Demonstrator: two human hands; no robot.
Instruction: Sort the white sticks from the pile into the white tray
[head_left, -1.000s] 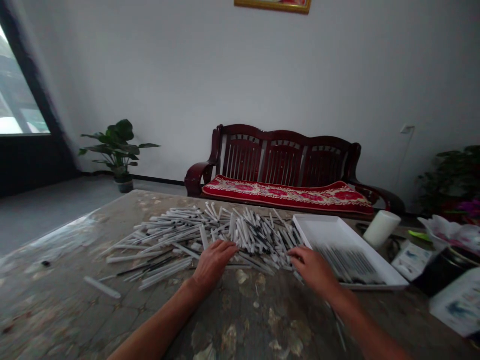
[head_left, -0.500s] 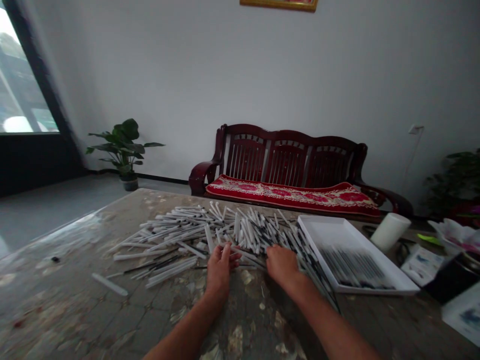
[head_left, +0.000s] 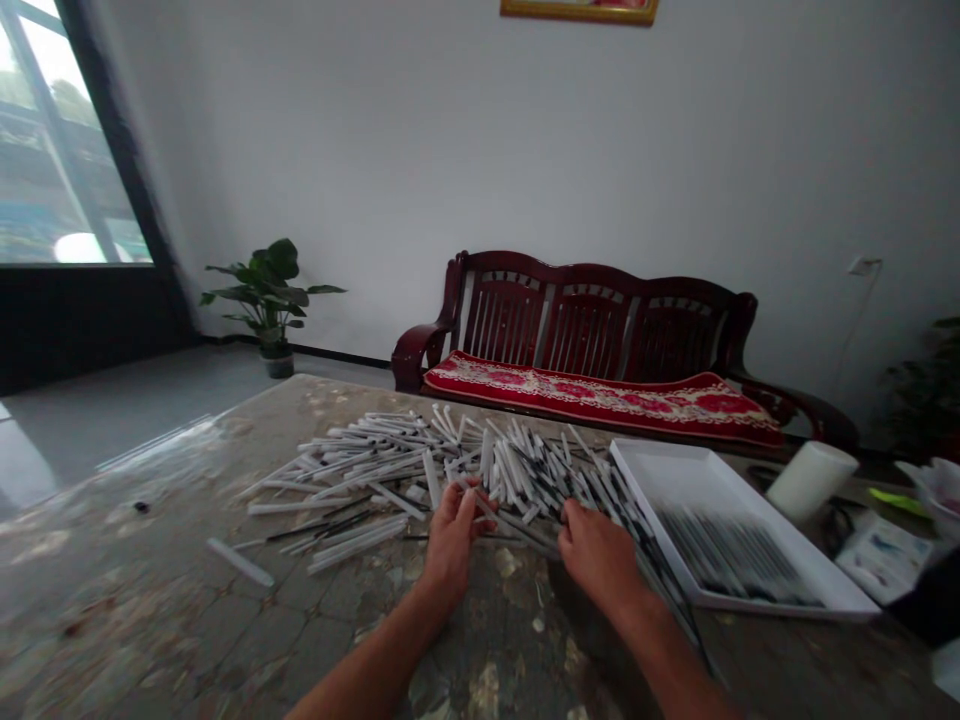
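My left hand (head_left: 451, 535) is closed with thumb and fingers around a slim grey pen-like stick (head_left: 521, 528), which slants down to the right. The fingers of my right hand (head_left: 600, 555) are curled closed near the stick's lower end; what they grip is hidden. Just beyond both hands spreads a loose pile of white plastic tubes (head_left: 367, 455) and dark slim sticks. To the right, a shallow white tray (head_left: 780, 500) holds a row of slim grey sticks (head_left: 739, 550) with dark ends, side by side and slightly blurred.
A single white tube (head_left: 240, 562) lies apart at the left of the patterned table (head_left: 247, 640). Right of the tray are a white roll (head_left: 811, 480) and a small printed box (head_left: 885, 553). Behind the table stands a wooden bench (head_left: 585, 310); a potted plant (head_left: 270, 295) is at the left.
The view has turned slightly left, so everything sits further right. My right hand has shifted slightly away from my left, still curled. The left still pinches the stick.
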